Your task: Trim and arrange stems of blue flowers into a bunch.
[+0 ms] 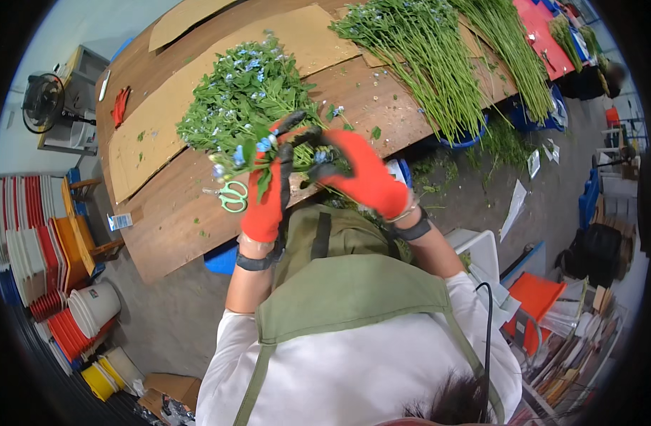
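Both hands wear red gloves with dark fingers. My left hand (271,186) is closed round leafy stems with small blue flowers (239,155). My right hand (360,170) curves its fingers beside those stems, thumb and fingers apart; whether it touches a stem is hard to see. Just beyond my hands, a big bunch of blue-flowered stems (245,90) lies on cardboard (150,141) over the wooden table. Left of my left wrist lie scissors with light green handles (233,196). A loose flower sprig (338,111) rests on the tabletop beyond my right hand.
More long-stemmed bunches (437,80) overhang the table's (171,234) right edge above a blue bucket (466,139). A red glove (121,106) lies at the far left, near a fan (43,103). Stacked buckets (94,306) stand on the floor at left; cut greenery (498,154) litters the floor at right.
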The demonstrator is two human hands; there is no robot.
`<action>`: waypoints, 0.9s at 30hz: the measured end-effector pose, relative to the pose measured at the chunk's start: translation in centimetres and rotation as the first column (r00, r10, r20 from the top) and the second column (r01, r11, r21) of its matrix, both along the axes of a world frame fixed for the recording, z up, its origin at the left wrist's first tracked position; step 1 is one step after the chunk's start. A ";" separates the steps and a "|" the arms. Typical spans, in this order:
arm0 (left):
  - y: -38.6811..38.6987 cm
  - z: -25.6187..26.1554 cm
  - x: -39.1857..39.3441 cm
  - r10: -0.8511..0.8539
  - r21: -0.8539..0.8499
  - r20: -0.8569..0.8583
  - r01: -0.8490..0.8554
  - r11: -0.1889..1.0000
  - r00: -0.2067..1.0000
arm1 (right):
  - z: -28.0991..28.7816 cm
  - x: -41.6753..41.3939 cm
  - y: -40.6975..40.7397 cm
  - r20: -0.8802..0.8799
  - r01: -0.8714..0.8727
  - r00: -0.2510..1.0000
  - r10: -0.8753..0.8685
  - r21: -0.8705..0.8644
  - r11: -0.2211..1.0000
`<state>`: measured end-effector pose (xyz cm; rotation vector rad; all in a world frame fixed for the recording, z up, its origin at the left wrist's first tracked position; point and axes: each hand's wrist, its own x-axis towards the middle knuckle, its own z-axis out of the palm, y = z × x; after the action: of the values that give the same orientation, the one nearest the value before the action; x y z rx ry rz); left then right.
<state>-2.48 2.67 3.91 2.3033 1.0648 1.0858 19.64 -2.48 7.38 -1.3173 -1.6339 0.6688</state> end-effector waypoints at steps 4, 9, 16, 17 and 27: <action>-0.2 4.0 1.8 -0.054 -0.208 0.030 0.059 0.976 0.998 | -2.1 -2.1 0.5 0.254 -0.121 0.962 0.103 0.053 0.991; -0.5 -1.5 0.5 -0.070 -0.288 0.107 0.099 0.953 0.992 | -2.8 -1.3 -0.6 0.428 -0.030 0.904 0.011 0.037 0.999; -2.8 0.7 4.1 0.308 -0.679 0.431 0.080 0.729 0.848 | -2.0 -2.0 -0.8 0.658 0.158 0.705 -0.265 0.218 0.963; -3.2 1.0 4.2 0.342 -0.643 0.401 -0.005 0.766 0.850 | -2.2 -2.1 -1.1 0.657 0.160 0.706 -0.265 0.216 0.963; -4.1 -2.7 4.1 0.313 -0.629 0.408 0.015 0.778 0.858 | -2.6 -1.9 -1.9 0.589 0.163 0.771 -0.242 0.185 0.969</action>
<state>1.64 -1.43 1.26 1.3377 1.1795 1.0920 17.69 -4.36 4.73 -1.6972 -1.9502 -0.0169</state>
